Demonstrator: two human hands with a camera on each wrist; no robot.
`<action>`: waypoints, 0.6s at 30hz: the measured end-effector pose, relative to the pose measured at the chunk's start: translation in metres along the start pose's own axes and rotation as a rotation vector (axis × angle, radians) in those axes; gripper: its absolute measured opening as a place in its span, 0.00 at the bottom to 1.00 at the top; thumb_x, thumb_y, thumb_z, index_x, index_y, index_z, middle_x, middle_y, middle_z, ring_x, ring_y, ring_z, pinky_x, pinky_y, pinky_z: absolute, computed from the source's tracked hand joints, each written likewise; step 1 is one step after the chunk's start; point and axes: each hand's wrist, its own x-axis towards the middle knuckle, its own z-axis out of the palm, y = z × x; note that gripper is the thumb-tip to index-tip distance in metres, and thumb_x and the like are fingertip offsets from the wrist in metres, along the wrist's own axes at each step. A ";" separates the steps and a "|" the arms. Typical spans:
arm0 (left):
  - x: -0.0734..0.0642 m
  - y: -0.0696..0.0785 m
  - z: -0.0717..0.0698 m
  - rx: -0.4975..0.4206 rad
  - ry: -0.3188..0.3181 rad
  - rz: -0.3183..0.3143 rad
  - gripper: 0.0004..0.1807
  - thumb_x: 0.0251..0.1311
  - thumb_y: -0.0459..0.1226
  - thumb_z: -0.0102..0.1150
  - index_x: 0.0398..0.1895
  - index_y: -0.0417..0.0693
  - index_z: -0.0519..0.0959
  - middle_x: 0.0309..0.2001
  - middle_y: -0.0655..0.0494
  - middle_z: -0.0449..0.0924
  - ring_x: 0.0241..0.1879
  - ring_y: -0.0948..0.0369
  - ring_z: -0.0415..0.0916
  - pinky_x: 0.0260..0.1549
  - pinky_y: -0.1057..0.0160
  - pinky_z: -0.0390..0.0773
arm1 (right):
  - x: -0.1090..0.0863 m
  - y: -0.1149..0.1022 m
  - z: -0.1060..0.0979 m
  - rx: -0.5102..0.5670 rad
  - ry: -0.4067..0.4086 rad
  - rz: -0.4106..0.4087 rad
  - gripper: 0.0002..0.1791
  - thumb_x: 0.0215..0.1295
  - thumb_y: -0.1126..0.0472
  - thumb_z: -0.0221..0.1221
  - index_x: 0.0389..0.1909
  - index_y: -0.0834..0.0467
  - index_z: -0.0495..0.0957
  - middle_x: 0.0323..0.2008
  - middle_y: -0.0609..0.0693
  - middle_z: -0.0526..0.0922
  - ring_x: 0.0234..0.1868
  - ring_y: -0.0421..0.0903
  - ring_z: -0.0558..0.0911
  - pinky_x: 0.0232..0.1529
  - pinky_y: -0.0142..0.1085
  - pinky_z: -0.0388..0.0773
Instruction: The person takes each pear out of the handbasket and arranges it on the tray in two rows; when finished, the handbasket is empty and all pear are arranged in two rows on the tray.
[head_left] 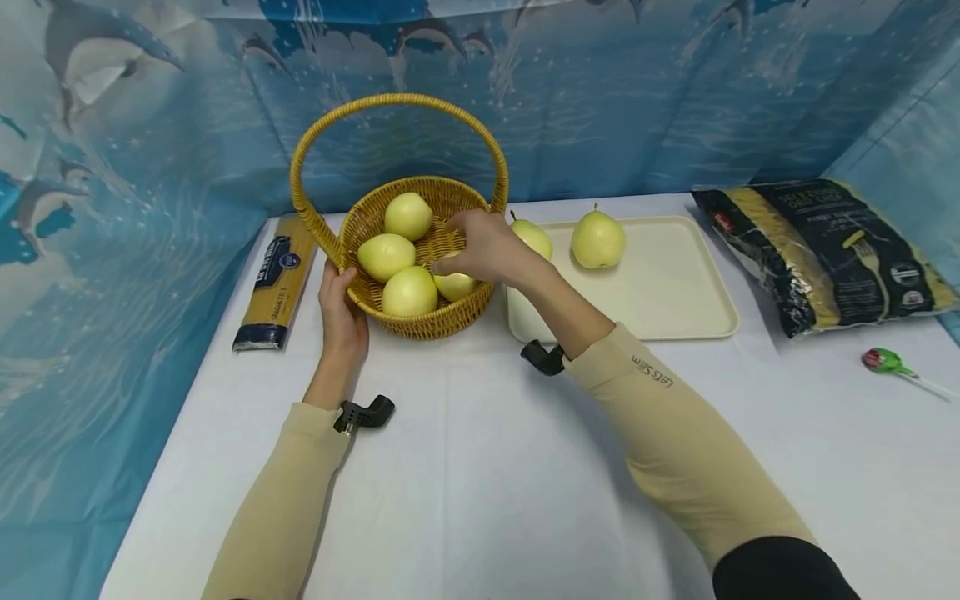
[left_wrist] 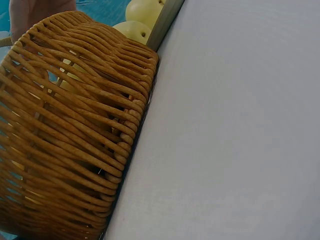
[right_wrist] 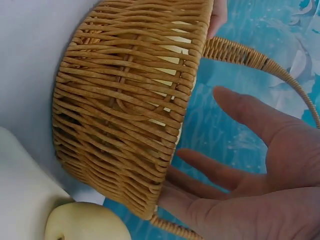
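A wicker basket (head_left: 423,327) with a tall hoop handle stands at the table's back, holding several yellow-green pears (head_left: 409,292). My left hand (head_left: 343,321) grips its left rim near the foot of the handle, thumb over the edge. Over the basket's right side reaches my right hand (head_left: 487,248), its thumb and fingers spread apart. Between them, in the right wrist view, nothing is held. Below that hand lies one pear (head_left: 456,283), partly covered by it. In the left wrist view the woven wall (left_wrist: 75,115) fills the left side.
Right of the basket, a cream tray (head_left: 667,283) bears two more pears (head_left: 597,239), one partly behind my right hand. A spaghetti pack (head_left: 277,283) lies at the left edge. On the right are a black and gold pasta bag (head_left: 832,250) and a lollipop (head_left: 885,361).
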 end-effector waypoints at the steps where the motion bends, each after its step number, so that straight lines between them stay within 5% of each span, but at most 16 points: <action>1: 0.000 0.000 0.000 0.005 -0.001 0.000 0.33 0.72 0.37 0.42 0.81 0.50 0.60 0.78 0.45 0.61 0.75 0.59 0.63 0.76 0.63 0.61 | 0.002 -0.001 0.000 -0.008 -0.022 0.008 0.39 0.68 0.52 0.70 0.76 0.60 0.69 0.76 0.56 0.71 0.77 0.58 0.67 0.70 0.51 0.72; 18: 0.001 0.000 0.000 0.006 0.008 -0.006 0.34 0.71 0.38 0.43 0.81 0.51 0.61 0.78 0.45 0.60 0.75 0.59 0.63 0.76 0.63 0.61 | 0.023 -0.011 0.007 -0.234 -0.179 0.141 0.44 0.60 0.51 0.76 0.73 0.60 0.68 0.72 0.55 0.70 0.75 0.54 0.64 0.68 0.46 0.74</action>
